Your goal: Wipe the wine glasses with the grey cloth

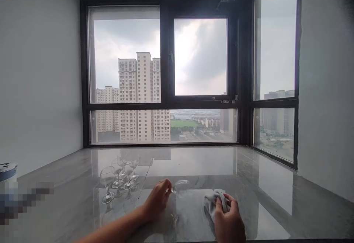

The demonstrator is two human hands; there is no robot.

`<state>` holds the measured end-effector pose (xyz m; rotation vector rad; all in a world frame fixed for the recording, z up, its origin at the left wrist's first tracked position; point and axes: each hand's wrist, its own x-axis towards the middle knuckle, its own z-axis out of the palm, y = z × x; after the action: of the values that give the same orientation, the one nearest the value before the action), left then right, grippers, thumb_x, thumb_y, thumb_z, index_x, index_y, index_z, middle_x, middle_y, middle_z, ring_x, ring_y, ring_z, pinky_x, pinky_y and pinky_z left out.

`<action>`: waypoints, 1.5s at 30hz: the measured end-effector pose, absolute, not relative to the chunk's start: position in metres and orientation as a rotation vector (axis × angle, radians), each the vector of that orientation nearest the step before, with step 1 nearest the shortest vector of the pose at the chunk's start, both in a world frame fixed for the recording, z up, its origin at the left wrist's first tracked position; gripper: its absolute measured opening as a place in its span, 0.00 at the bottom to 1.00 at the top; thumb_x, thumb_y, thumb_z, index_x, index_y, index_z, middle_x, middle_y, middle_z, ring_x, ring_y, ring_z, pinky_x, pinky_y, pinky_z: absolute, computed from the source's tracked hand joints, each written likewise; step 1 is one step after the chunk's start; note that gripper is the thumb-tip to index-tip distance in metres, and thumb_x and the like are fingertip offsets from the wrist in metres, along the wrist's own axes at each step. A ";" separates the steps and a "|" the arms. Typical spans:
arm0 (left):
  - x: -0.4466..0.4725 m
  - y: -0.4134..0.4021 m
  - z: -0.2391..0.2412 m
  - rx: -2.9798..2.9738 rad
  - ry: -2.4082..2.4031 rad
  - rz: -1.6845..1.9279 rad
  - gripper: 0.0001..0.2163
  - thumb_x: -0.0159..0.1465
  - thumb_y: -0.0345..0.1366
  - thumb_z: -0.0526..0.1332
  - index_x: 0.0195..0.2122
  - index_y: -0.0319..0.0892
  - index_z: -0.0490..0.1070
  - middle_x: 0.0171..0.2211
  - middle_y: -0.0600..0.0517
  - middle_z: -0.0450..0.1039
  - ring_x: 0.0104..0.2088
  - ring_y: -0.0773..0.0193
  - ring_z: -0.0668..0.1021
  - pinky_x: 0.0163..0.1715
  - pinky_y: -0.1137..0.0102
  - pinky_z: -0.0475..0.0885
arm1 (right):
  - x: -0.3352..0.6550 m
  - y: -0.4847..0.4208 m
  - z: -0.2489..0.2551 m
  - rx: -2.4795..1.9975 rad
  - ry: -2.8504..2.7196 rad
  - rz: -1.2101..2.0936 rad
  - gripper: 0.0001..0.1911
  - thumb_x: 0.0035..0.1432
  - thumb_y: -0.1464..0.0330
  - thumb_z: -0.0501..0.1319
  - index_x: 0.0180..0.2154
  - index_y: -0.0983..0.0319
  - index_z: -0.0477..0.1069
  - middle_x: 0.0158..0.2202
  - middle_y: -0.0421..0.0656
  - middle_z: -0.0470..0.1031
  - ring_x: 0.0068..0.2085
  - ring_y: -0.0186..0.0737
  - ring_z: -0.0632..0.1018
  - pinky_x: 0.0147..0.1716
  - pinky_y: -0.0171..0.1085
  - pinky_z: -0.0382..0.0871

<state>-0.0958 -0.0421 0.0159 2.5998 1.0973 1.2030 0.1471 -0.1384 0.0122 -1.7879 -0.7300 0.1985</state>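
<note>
My left hand (159, 198) is closed around the stem end of a clear wine glass (181, 186). The glass is tilted onto its side, its bowl pointing right, just over the glossy grey sill. Its foot is hidden by my fingers. To the right, my right hand (229, 215) grips a bunched light-grey cloth (212, 201), which is apart from the glass. Several more clear stemmed glasses (107, 180) stand upright in a cluster on the left of the sill.
The polished grey stone sill (199, 165) reaches back to a dark-framed window (165, 106) and a side window (273, 125). White walls (41, 69) close both sides. A round container with a blue band (8, 173) stands at the left edge, next to a blurred-out patch.
</note>
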 end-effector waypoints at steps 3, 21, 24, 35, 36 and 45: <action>-0.045 -0.034 0.036 2.660 0.902 1.283 0.06 0.62 0.26 0.54 0.37 0.45 0.62 0.33 0.51 0.74 0.34 0.62 0.75 0.36 0.71 0.67 | 0.149 -0.136 0.009 -1.740 -0.731 0.188 0.22 0.57 0.49 0.50 0.47 0.53 0.67 0.47 0.46 0.76 0.39 0.52 0.77 0.32 0.41 0.62; -0.008 -0.039 0.026 2.348 0.907 1.278 0.08 0.57 0.28 0.57 0.37 0.45 0.70 0.30 0.54 0.76 0.30 0.65 0.76 0.34 0.73 0.68 | 0.156 -0.132 0.015 -1.434 -0.500 0.269 0.31 0.45 0.45 0.61 0.46 0.59 0.69 0.39 0.47 0.75 0.42 0.52 0.77 0.37 0.41 0.68; -0.008 -0.043 0.026 2.369 0.901 1.246 0.10 0.55 0.27 0.58 0.37 0.44 0.71 0.30 0.53 0.77 0.29 0.65 0.76 0.32 0.73 0.67 | 0.154 -0.134 0.019 -1.275 -0.474 0.354 0.35 0.43 0.45 0.66 0.47 0.61 0.69 0.39 0.48 0.75 0.44 0.53 0.77 0.38 0.41 0.70; -0.006 -0.041 0.030 2.333 0.947 1.326 0.10 0.54 0.25 0.58 0.36 0.44 0.71 0.27 0.53 0.75 0.27 0.65 0.76 0.30 0.74 0.66 | 0.133 -0.121 0.016 -1.284 -0.670 0.258 0.44 0.42 0.47 0.68 0.56 0.59 0.60 0.46 0.48 0.73 0.45 0.52 0.77 0.40 0.42 0.71; -0.006 -0.041 0.030 2.340 0.928 1.318 0.10 0.55 0.25 0.58 0.36 0.44 0.71 0.27 0.53 0.75 0.27 0.65 0.75 0.30 0.74 0.66 | 0.132 -0.121 0.014 -1.312 -0.681 0.240 0.43 0.43 0.48 0.67 0.57 0.59 0.59 0.47 0.48 0.73 0.45 0.52 0.77 0.40 0.42 0.70; -0.007 -0.036 0.020 2.359 1.020 1.195 0.12 0.51 0.22 0.61 0.35 0.44 0.72 0.28 0.53 0.76 0.32 0.61 0.74 0.32 0.71 0.65 | 0.132 -0.132 0.026 -1.209 -0.580 0.247 0.37 0.44 0.53 0.68 0.54 0.61 0.63 0.41 0.46 0.74 0.41 0.50 0.77 0.39 0.41 0.72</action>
<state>-0.0066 -0.0364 0.0201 2.3591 1.0203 1.1954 0.1317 -0.1319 0.0257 -1.2093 -0.5803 0.2475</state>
